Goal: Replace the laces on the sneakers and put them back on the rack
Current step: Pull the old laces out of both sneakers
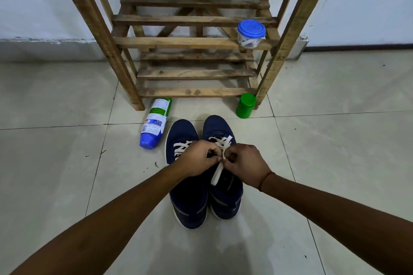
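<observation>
the left hand [196, 158] and right hand [245, 163] each pinch the white lace [218, 173] above one navy sneaker [225, 196]; flat, limp and light, it probably holds best near the crossing.

Navy sneakers [190, 203]: pair, side by side on floor, toes toward wooden rack [178, 43]; white laces [217, 175] threaded.

head-worn view, looking down, near floor
</observation>
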